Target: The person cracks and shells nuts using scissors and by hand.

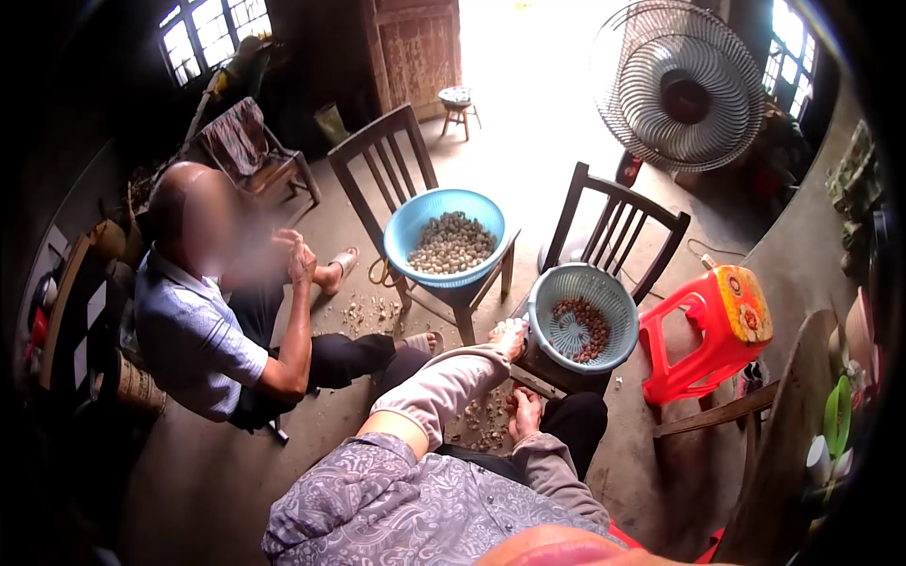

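My left hand (pixel 511 337) is stretched out beside the left rim of a grey-blue plastic basket (pixel 623 300). Its fingers look bunched, and glare hides what is in them. Several reddish-brown, nut-like kernels (pixel 593 325) lie in that basket, which stands on a dark wooden chair (pixel 634 224). Lower down, near my knee, my right hand (pixel 524 413) is curled with its fingers closed; whatever it may hold is too small to make out. To the left, a bright blue basket (pixel 401 231) contains a heap of pale, round nut-like pieces (pixel 455 243).
A seated person (pixel 193 311) is at the left, hands raised together. Another wooden chair (pixel 387 141) bears the blue basket. Shell bits (pixel 363 316) litter the floor. A red plastic stool (pixel 698 325) and a large fan (pixel 679 94) are on the right.
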A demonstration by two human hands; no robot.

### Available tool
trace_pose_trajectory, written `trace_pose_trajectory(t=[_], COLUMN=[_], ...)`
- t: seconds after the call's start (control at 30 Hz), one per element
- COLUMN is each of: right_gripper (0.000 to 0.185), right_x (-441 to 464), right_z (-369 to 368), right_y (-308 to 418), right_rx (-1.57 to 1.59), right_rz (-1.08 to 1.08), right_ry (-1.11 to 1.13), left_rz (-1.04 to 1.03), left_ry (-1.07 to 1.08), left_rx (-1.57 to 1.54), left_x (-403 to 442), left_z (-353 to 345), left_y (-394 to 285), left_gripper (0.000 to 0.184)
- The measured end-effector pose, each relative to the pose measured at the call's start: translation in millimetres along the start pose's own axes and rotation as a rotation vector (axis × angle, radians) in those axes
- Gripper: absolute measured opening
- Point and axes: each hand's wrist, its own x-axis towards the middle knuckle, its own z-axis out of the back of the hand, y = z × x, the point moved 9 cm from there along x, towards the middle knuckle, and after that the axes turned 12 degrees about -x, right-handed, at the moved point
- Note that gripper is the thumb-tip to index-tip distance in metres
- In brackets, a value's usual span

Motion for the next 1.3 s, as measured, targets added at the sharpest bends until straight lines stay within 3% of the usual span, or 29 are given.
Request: trace_pose_trajectory(t=[0.07, 0.13, 0.2, 0.3, 0.4, 0.47, 0.53, 0.67, 0.7, 0.8, 0.93, 1.1, 1.13, 1.3], right_gripper=[0.009, 0.011, 0.013, 0.018, 0.021, 0.02, 0.02, 0.017, 0.016, 0.015, 0.015, 0.013, 0.013, 0.011], right_x=[1, -4, -3, -5, -8, -3, -1, 3, -4, -16, -19, -20, -26, -18], right_z=[-1, 1, -2, -8, -13, -12, -12, -33, -36, -53, -58, -54, -59, -55], right_y=[6, 6, 7, 7, 6, 0, -3, -2, 2, 2, -3, 2, -7, -8], right_rx=[-0.019, -0.068, -0.073, -0.085, -0.09, -0.065, -0.072, 0.038, 0.077, 0.099, 0.171, 0.11, 0.127, 0.039], right_rz=[0.007, -0.011, -0.037, -0.07, -0.107, -0.104, -0.097, -0.008, -0.016, -0.073, -0.091, -0.115, -0.134, -0.136], right_ry=[0.021, 0.007, 0.005, 0.034, 0.058, 0.049, 0.075, 0.293, 0.25, 0.39, 0.457, 0.424, 0.424, 0.412], left_rz=[-0.073, -0.065, 0.025, -0.028, -0.122, -0.287, -0.247, -0.265, -0.193, -0.127, -0.18, -0.236, -0.095, -0.234], left_ry=[-0.078, 0.044, 0.028, 0.072, 0.097, 0.147, 0.061, 0.248, 0.333, 0.296, 0.344, 0.351, 0.462, 0.339], left_rx=[0.031, -0.01, -0.163, -0.136, -0.055, 0.074, -0.103, -0.305, -0.36, -0.604, -0.705, -0.551, -0.646, -0.455], left_x=[2, -6, -16, -3, 6, -19, -42, -92, -105, -130, -133, -126, -132, -123], left_z=[-4, -10, 6, -8, -26, -2, 23, 15, 17, 42, 42, 40, 41, 34], left_y=[-16, -25, -41, -39, -30, -53, -48, 0, 8, 16, 19, 20, 30, 31], left_gripper=[0.025, 0.049, 0.054, 0.05, 0.037, 0.022, 0.02, 0.026, 0.027, 0.026, 0.026, 0.031, 0.031, 0.028])
